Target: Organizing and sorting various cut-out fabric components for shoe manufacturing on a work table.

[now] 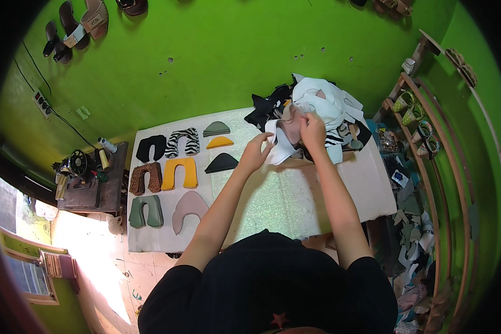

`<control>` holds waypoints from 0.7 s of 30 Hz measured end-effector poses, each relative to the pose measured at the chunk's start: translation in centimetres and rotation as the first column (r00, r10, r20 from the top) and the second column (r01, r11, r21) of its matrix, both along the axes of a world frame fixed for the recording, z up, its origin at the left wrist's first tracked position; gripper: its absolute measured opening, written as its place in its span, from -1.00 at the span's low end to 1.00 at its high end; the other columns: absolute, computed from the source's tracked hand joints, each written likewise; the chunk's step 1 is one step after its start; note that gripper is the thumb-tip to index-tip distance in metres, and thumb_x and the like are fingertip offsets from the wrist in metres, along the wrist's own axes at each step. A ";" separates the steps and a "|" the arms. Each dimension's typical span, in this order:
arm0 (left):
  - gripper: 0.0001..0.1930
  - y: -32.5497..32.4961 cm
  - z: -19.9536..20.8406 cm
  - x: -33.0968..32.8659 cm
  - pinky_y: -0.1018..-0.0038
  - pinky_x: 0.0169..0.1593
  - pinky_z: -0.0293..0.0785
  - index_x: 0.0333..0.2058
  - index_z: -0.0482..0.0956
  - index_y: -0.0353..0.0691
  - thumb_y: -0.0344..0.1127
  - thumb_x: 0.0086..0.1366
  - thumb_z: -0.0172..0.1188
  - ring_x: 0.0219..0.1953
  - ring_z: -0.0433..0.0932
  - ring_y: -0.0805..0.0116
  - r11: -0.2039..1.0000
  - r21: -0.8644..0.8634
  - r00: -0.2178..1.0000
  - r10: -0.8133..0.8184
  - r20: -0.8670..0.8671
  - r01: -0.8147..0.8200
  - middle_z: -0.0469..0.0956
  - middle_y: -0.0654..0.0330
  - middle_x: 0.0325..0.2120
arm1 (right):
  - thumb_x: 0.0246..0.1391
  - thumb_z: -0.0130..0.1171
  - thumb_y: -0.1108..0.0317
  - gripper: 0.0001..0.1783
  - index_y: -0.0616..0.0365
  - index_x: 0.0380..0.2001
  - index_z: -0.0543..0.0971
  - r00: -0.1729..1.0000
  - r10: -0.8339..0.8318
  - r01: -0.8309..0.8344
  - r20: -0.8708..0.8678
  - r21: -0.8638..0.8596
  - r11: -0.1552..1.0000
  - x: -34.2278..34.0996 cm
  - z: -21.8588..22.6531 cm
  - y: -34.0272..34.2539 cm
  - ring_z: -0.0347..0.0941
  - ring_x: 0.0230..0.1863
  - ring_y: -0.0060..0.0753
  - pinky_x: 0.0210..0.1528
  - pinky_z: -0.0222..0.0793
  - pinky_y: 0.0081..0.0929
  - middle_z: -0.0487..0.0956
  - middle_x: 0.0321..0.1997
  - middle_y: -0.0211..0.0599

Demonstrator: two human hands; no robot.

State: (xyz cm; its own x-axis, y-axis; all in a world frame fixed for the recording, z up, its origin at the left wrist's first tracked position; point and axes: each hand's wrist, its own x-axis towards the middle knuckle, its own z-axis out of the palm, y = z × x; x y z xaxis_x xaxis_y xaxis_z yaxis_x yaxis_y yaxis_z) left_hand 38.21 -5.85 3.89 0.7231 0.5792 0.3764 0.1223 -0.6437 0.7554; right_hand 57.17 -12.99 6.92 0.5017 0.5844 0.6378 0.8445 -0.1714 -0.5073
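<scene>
At the far right of the table, my left hand (256, 151) is closed on the edge of a white piece of cut material (282, 152). Just beside it, the fingers of my right hand (313, 132) grip a dusty-pink piece of material (291, 129). Both pieces lie against a heap of offcuts (325, 96) in white, black and zebra stripe. To the left are U-shaped cut pieces: black (150, 148), zebra-striped (182, 143), leopard-spotted (145, 178), yellow (180, 173), green (146, 211) and pink (189, 207). Half-moon pieces in green (216, 129), yellow (219, 143) and black (221, 162) sit beside them.
The table (278, 200) has a pale cover and stands against a green wall (228, 61). A sewing machine (78, 164) is at the left. On the right rise a wooden rack (428, 167) with shoes and a scrap heap (409, 245) on the floor.
</scene>
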 end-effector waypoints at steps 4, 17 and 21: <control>-0.68 0.4 -2.3 -0.5 0.33 -0.08 0.37 -0.14 0.43 -0.28 -0.37 0.09 0.11 -0.09 0.43 0.14 0.997 0.032 0.997 -0.072 0.008 0.072 0.46 0.04 -0.15 | -0.07 0.02 0.35 -0.81 0.28 -0.46 0.47 0.996 -0.042 0.053 -0.073 0.159 0.986 1.5 2.7 -0.2 0.36 -0.38 0.11 -0.33 0.28 -0.21 0.45 -0.44 0.05; -0.46 -1.9 -2.8 0.8 0.42 -0.15 0.38 -0.05 0.38 -0.20 0.13 0.25 -0.19 -0.19 0.44 0.38 0.337 -0.908 0.952 -0.258 0.164 0.248 0.45 0.12 -0.14 | 0.09 -0.14 0.44 -0.75 0.24 -0.14 0.31 0.104 0.564 0.001 -0.819 0.567 0.824 -2.2 3.5 -1.8 0.42 -0.25 -0.30 -0.24 0.43 -0.31 0.40 -0.18 -0.19; -0.38 -2.6 -0.1 0.0 0.33 -0.03 0.32 0.02 0.27 -0.25 0.19 0.23 -0.22 -0.09 0.39 0.24 -0.244 -0.762 0.773 -0.070 0.630 0.599 0.35 0.02 -0.04 | 0.07 -0.12 0.50 -0.73 0.24 -0.12 0.29 -0.043 0.691 0.068 -0.722 0.688 0.723 -5.9 2.3 -3.1 0.41 -0.18 -0.28 -0.27 0.47 -0.30 0.39 -0.12 -0.16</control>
